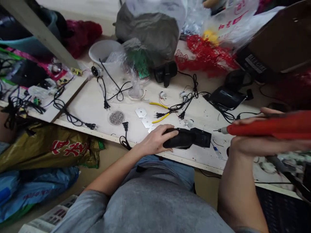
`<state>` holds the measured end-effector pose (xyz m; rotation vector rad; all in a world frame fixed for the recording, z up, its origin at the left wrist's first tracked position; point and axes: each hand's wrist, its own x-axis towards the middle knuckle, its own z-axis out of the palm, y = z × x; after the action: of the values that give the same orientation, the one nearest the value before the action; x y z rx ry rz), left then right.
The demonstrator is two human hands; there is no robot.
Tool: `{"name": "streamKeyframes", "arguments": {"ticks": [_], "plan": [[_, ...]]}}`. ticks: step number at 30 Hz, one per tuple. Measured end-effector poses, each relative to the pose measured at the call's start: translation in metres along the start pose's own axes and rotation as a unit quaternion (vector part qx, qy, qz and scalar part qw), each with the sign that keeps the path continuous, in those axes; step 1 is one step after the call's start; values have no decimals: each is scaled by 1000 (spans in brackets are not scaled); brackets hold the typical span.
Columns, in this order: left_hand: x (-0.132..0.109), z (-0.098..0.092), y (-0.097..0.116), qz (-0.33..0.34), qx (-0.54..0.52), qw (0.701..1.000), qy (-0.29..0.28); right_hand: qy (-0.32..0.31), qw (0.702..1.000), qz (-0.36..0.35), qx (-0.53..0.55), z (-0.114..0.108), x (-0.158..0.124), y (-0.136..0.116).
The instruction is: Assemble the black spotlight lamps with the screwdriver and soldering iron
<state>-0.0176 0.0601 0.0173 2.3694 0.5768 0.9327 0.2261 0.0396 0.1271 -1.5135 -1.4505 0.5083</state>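
My left hand (155, 139) rests on and grips a black plastic housing (187, 138) lying near the front edge of a pale wooden workbench (97, 110). My right hand (255, 136) holds a red rotary tool (269, 127) level in the air at the right, its small metal bit (220, 130) pointing left toward the black housing, a short distance from it. Several flat metal plates (143, 117) lie just beyond my left hand. Yellow-handled pliers (160, 111) lie further back among black wires.
A round tin of small metal beads (116, 117), black power cords with plugs, small motors and a black power adapter (225, 98) lie on the bench. Plastic bags, red tinsel and a white bowl (104, 51) crowd the back. Sacks lie on the floor at the left.
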Motion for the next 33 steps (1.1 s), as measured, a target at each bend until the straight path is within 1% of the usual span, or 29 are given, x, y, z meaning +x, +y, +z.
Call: {"name": "streamKeyframes", "arguments": {"ticks": [2,3,5,7,8,9,10,11,12,13,14,15,16,18,22,24,26,28,31,33], "plan": [[-6,-1,2,72,44,994,63,79,996,-6,-49,-21,-12,12],[-8,-1,4,102,59,989,89,130,988,-8,-80,-30,-20,18],[-10,-3,8,150,86,976,129,233,963,-9,-135,-45,-33,31],[-9,-4,13,184,109,965,152,324,931,-11,-165,-50,-43,42],[-8,-5,15,196,116,960,161,340,926,-18,-160,-49,-47,45],[-7,-5,18,205,118,957,168,321,936,-28,-140,-45,-52,47],[-6,-5,20,208,116,956,170,263,958,-38,-111,-38,-57,47],[-6,-5,21,209,110,957,170,172,981,-45,-77,-30,-63,45],[-5,-4,21,209,100,958,169,60,996,-46,-44,-21,-68,43],[-6,-4,21,211,88,959,165,-48,998,-42,-18,-12,-73,40],[-6,-3,20,213,77,961,160,-130,991,-36,-1,-3,-76,37],[-7,-3,18,216,66,962,154,-180,983,-29,10,4,-78,35],[-9,-2,16,216,57,963,150,-202,979,-26,19,11,-79,33],[-13,-3,12,204,50,967,147,-195,979,-35,33,19,-78,30],[-18,-7,8,155,75,973,156,-130,987,-94,21,27,-71,26],[-19,-7,10,140,57,975,162,-120,986,-117,9,30,-69,24],[-19,-4,12,115,33,976,180,-114,984,-137,1,32,-68,22],[-19,-1,14,86,23,976,200,-103,982,-155,-4,35,-68,21],[-18,2,14,40,-1,977,210,-69,980,-183,-20,40,-69,15],[-17,2,13,-15,-29,978,206,-40,978,-201,-47,45,-69,7]]}}
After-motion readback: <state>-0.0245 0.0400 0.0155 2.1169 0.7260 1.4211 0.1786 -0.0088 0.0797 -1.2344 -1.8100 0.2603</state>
